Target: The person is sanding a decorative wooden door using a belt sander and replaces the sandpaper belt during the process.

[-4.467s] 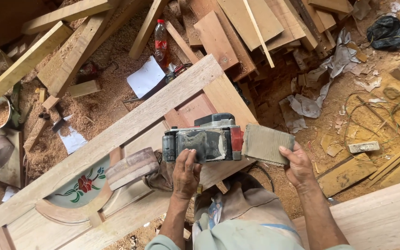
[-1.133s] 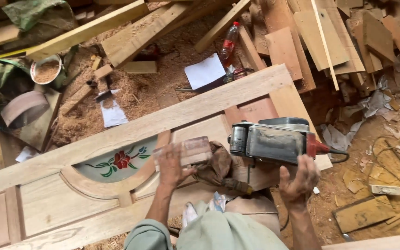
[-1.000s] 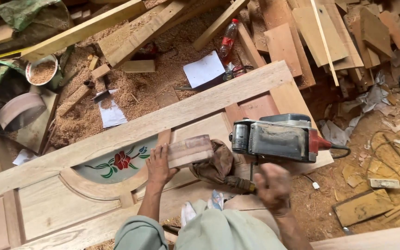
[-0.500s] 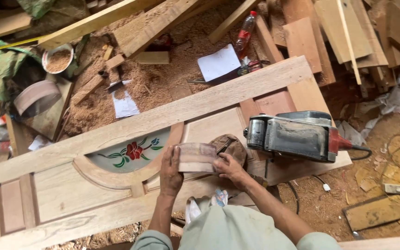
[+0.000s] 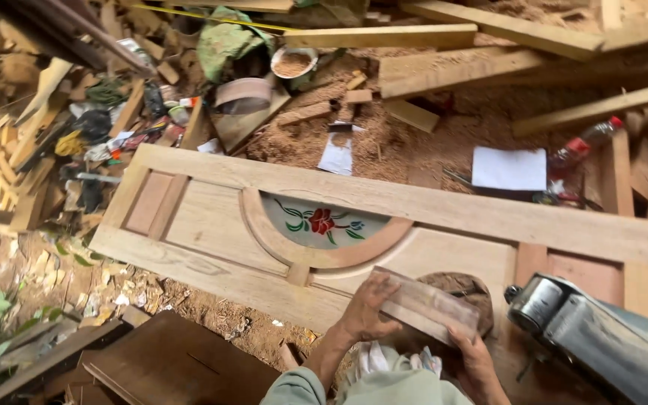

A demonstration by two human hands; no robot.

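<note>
- Sawdust and wood offcuts cover the workshop floor [image 5: 444, 135] all around a long wooden door panel [image 5: 211, 232], which serves as the surface for the work.
- Set into the door panel is an arched insert [image 5: 322, 223] painted with a red flower and green leaves.
- Beyond the far edge of the door panel, a round bowl [image 5: 294, 63] holds brown sawdust-like powder; a curved wooden piece [image 5: 243, 93] lies just beside it.
- A red-capped plastic bottle [image 5: 585, 142] lies on its side past the door panel's far edge, near a white sheet of paper [image 5: 509, 168]; its contents cannot be told.
- A second, smaller paper [image 5: 337, 156] lies in the sawdust, also beyond the far edge.
- Both hands grip a short wooden block [image 5: 427, 304] over the door panel's near edge: the left hand [image 5: 369, 309] is closed around its left end, the right hand [image 5: 475, 357] around its right end.
- A round dark wooden piece [image 5: 460, 286] sits on the door panel, partly hidden behind the block.
- An electric planer [image 5: 601, 341] rests on the door panel just right of the block, close to the right hand.
- Long planks [image 5: 384, 36] lie stacked well beyond the door panel.
</note>
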